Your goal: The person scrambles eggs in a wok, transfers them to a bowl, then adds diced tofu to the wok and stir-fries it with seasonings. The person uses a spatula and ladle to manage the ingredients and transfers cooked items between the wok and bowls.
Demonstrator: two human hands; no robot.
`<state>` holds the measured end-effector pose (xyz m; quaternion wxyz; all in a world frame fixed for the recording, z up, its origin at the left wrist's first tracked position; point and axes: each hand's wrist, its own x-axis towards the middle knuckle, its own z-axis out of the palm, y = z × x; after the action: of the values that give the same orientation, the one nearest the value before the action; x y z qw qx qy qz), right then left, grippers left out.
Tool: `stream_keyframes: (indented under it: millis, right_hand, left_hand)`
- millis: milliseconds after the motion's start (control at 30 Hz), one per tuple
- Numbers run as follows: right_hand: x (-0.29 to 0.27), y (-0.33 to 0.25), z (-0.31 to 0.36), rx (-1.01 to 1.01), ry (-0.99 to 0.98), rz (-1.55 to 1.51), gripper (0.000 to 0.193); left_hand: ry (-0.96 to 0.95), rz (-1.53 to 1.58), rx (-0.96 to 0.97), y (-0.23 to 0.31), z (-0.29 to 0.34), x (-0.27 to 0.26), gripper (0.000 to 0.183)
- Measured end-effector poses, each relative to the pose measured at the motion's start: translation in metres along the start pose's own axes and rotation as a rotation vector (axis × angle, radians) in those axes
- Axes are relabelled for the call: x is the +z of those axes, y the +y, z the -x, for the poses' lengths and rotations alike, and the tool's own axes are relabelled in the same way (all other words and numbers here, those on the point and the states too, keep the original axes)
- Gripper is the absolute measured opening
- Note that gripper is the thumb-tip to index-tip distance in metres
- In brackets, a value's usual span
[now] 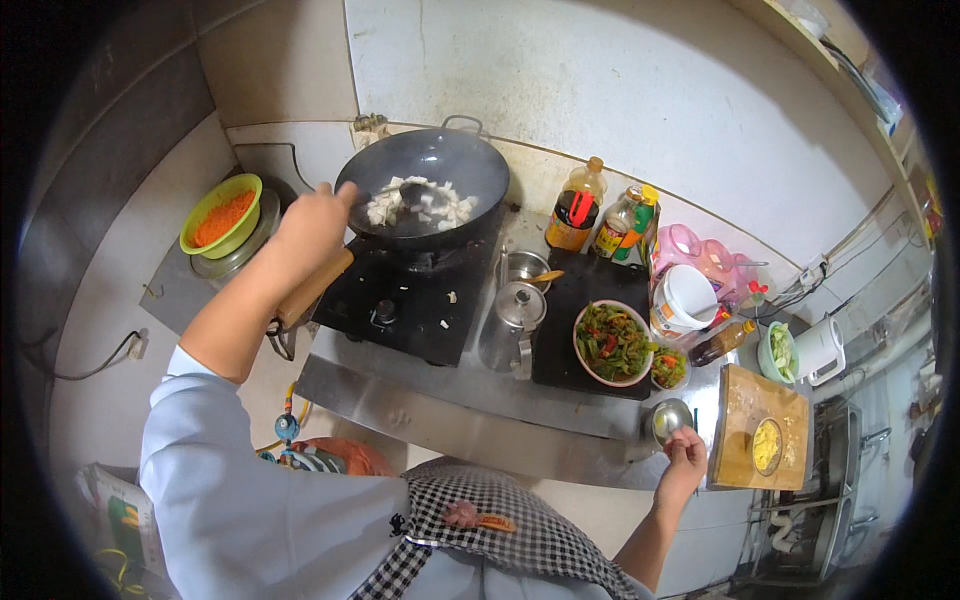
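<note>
My left hand (318,225) reaches to the near left rim of a black wok (445,155), closed around the handle of a dark cooking utensil whose rounded head (416,196) rests among white chopped pieces (455,212). Its exact kind is hard to make out. The wok's wooden handle (318,288) runs beneath my left forearm. At the counter's front edge, my right hand (684,462) has its fingertips pinched on the near rim of a small metal bowl (664,410). Something pale lies in that bowl.
Left of the wok stands a green bowl (250,183) of shredded orange food. A lidded metal pot (520,305), a bowl of green peppers (612,345), sauce bottles (580,200) and a white bucket (683,297) crowd the counter. A wooden board (738,400) carries a yellow-filled bowl.
</note>
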<state>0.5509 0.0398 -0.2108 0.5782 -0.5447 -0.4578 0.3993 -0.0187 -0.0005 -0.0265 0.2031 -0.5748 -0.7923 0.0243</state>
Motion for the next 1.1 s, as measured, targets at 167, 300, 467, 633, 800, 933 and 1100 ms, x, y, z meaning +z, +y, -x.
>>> stream_keyframes:
  millis: [167, 300, 467, 633, 800, 933, 1100]
  right_hand:
    - [-0.021, 0.004, 0.011, 0.058, 0.141, 0.043, 0.017]
    - [-0.026, 0.006, 0.021, 0.074, 0.165, -0.031, 0.016]
    - [-0.032, 0.007, 0.025, 0.064, 0.167, 0.038, 0.016]
    - [-0.044, 0.004, 0.029, -0.104, 0.22, 0.298, 0.021]
    - [-0.058, -0.001, 0.011, -0.351, 0.334, 0.563, 0.033]
    - [-0.066, 0.012, -0.026, -0.252, 0.223, 0.716, 0.032]
    - [-0.067, 0.024, -0.098, -0.14, 0.156, 0.514, 0.029]
  left_hand:
    - [0.016, 0.185, -0.165, -0.044, -0.051, 0.032, 0.02]
    - [-0.012, 0.221, -0.208, -0.054, -0.072, 0.067, 0.02]
    - [-0.219, 0.426, -0.227, -0.034, -0.057, 0.054, 0.029]
    - [0.054, 0.25, -0.051, -0.028, -0.002, 0.021, 0.027]
    - [0.126, -0.073, -0.152, -0.029, 0.009, 0.028, 0.042]
    - [0.071, -0.03, -0.101, -0.039, 0.013, 0.041, 0.04]
    - [0.099, -0.026, -0.147, -0.053, 0.006, 0.053, 0.037]
